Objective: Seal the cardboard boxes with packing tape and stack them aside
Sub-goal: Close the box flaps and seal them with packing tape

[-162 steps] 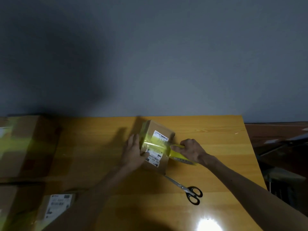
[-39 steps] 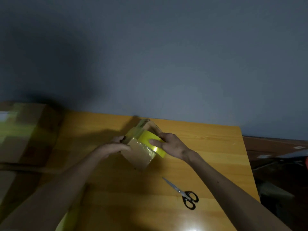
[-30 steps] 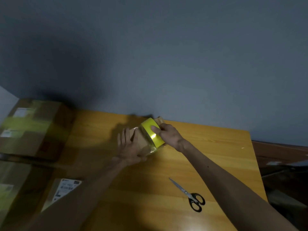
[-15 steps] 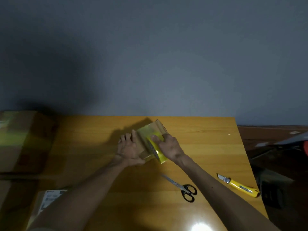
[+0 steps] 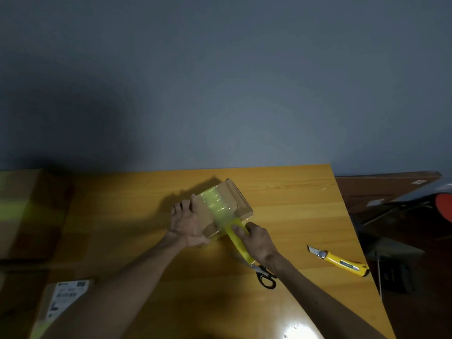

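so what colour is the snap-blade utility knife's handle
Yellow; the utility knife shows best in the head view.

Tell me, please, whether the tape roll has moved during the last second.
Yes. The tape roll has come off the box toward the person, now reaching the scissors.

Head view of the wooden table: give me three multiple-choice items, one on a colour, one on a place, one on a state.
1. What colour is the packing tape across the small brown cardboard box?
A) yellow B) red C) white
2. Where does the yellow-handled utility knife lie?
A) on top of the box B) on the wooden table, right of the right hand C) left of the box
3. What is the left hand doing?
A) holding scissors B) hanging off the table C) lying flat on the box

Answers: 1 A, a yellow band crosses the box; 2 B, the knife lies near the table's right edge; 3 C, its straight fingers rest on the box's top.
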